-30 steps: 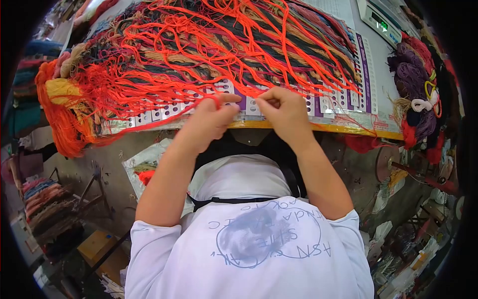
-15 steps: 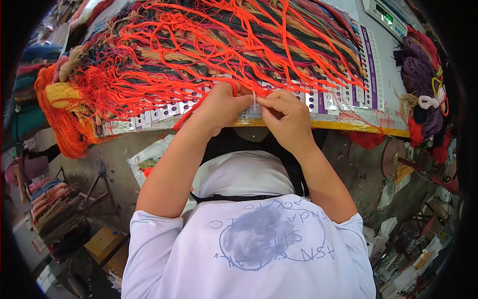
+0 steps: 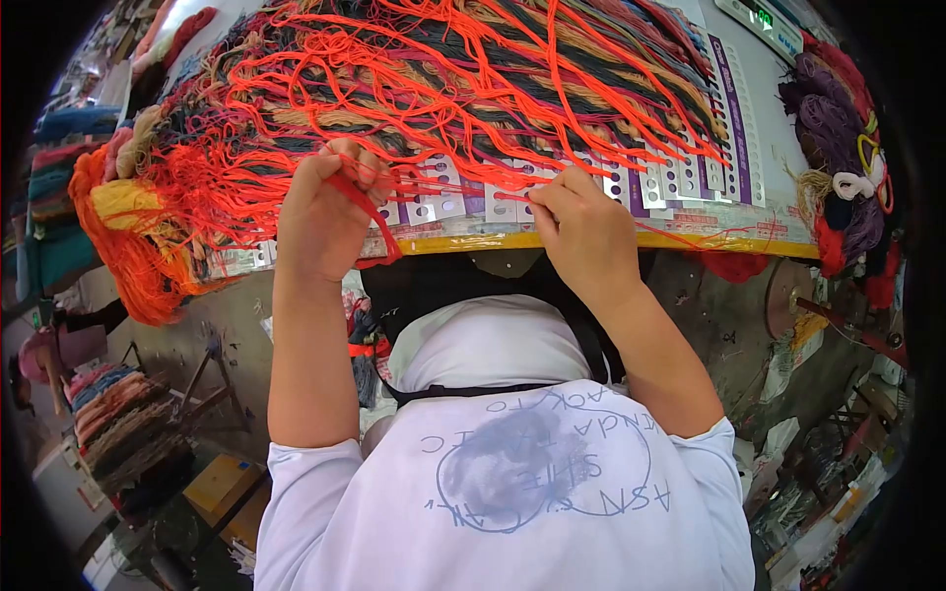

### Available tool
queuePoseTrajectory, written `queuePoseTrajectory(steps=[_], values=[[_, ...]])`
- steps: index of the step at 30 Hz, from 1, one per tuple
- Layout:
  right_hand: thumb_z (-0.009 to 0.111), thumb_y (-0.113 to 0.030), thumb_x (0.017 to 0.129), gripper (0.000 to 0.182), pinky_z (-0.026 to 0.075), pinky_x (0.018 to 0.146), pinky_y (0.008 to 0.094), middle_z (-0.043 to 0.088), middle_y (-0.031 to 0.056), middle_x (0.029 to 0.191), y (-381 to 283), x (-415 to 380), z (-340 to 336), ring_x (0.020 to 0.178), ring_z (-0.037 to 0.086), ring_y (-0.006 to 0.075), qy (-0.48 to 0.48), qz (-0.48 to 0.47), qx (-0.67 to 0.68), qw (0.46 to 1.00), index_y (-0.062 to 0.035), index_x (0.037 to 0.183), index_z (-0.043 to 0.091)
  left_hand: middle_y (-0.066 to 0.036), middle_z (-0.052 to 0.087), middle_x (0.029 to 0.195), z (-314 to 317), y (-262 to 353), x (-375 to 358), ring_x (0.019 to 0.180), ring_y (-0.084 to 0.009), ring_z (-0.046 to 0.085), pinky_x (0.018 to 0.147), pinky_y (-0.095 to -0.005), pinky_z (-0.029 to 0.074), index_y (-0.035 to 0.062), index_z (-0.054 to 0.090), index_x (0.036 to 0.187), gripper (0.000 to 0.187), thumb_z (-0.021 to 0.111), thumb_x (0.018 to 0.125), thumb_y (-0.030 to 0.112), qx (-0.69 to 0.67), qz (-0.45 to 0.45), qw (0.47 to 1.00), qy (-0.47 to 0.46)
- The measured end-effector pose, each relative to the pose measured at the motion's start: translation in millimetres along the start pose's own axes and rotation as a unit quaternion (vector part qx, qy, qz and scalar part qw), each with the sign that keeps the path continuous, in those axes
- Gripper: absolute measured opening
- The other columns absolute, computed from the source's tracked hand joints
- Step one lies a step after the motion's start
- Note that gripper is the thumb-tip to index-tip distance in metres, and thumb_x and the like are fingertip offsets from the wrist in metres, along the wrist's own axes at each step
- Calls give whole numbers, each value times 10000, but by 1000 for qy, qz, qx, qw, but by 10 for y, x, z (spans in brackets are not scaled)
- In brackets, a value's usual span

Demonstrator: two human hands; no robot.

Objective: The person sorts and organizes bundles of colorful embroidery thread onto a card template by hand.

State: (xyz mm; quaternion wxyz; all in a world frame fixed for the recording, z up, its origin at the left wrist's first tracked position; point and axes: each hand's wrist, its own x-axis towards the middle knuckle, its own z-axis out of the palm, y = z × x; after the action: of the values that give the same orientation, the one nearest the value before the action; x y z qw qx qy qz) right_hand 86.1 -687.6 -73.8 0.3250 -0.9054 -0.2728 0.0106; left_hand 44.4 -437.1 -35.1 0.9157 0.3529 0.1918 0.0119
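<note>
My left hand point(image 3: 333, 212) has its fingers curled round a bundle of bright orange-red thread point(image 3: 367, 202), whose tail loops down over the table edge. To the right, my right hand point(image 3: 588, 231) pinches the end of orange-red strands with thumb and forefinger. A few thin strands stretch between the two hands, above the white punched thread cards point(image 3: 443, 203) along the front edge. Beyond my hands lies a thick spread of threads point(image 3: 424, 94) in orange-red, dark grey, tan and maroon, with many ends running to the cards' holes.
A digital scale point(image 3: 761, 22) stands at the back right. Purple and red yarn hanks point(image 3: 828, 148) hang at the right end, orange and yellow hanks point(image 3: 128, 227) at the left end. Yellow tape point(image 3: 473, 241) runs along the table's front edge. Folded yarn bundles point(image 3: 128, 419) lie at the lower left.
My hands were close together at the cards and have moved apart. My left hand went left with the thread bundle, drawing strands out; my right hand shifted slightly right.
</note>
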Motion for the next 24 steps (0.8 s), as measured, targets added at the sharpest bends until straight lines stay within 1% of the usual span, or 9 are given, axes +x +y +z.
queuePoseTrajectory(steps=[4,6,10,11,13,15,18,20,24], values=[[650,-66,724,105,488,652,369,549,83,843,-50,42,-26,762,582,251,8,-52,-73,996,-57,802,580,-55,555,707,51,-116,12,680,-185,530,732,-354,470,53,531,897,82,485,876,117,-25,-25,999,-22],[639,-55,715,113,463,690,369,540,78,827,-42,103,-13,770,555,257,53,-103,-77,990,-61,772,541,-54,579,704,13,-166,65,742,-204,571,750,-377,482,47,537,942,93,510,898,124,-75,-71,990,-101],[595,-35,755,111,452,670,382,547,97,774,-65,127,-77,733,564,280,40,-72,44,996,-45,812,500,-88,643,789,98,-164,72,844,-232,644,761,-349,518,56,534,995,101,527,908,106,70,-23,997,-30],[595,-35,755,111,452,670,382,547,97,774,-77,117,-77,733,564,280,41,-72,44,996,-45,812,500,-149,659,898,86,-146,75,826,-222,655,768,-338,529,42,509,1111,202,512,911,76,71,-11,996,-47],[576,-35,796,144,461,609,386,569,112,756,-91,97,-82,664,581,289,-44,57,161,984,-32,916,496,-177,649,959,138,-101,63,825,-222,659,763,-339,531,34,467,1186,281,506,909,62,45,-4,996,-76],[565,-33,810,189,462,588,385,577,119,762,-123,111,-104,640,588,289,-35,64,197,978,-32,981,484,-251,596,1122,169,-147,73,795,-222,675,711,-317,542,28,318,1367,508,496,891,12,17,21,995,-100],[549,-25,823,276,464,576,381,586,126,770,-181,155,-136,626,599,280,-22,50,271,961,-40,1086,465,-218,585,1170,358,-300,76,731,-197,675,638,-270,537,46,232,1432,633,485,858,-35,225,-15,967,-120],[544,-18,821,317,466,585,378,586,126,773,-200,181,-125,637,605,272,-12,29,308,951,-48,1125,458,-173,615,1115,464,-409,89,743,-160,660,638,-256,522,45,206,1445,668,520,858,-1,361,-53,919,-149],[544,-2,807,323,475,605,399,589,136,781,-75,195,-43,676,605,303,-30,5,265,964,-42,1119,470,-24,598,814,325,-456,190,698,-89,588,617,-222,476,10,452,1318,476,562,855,27,416,-12,900,-125]])
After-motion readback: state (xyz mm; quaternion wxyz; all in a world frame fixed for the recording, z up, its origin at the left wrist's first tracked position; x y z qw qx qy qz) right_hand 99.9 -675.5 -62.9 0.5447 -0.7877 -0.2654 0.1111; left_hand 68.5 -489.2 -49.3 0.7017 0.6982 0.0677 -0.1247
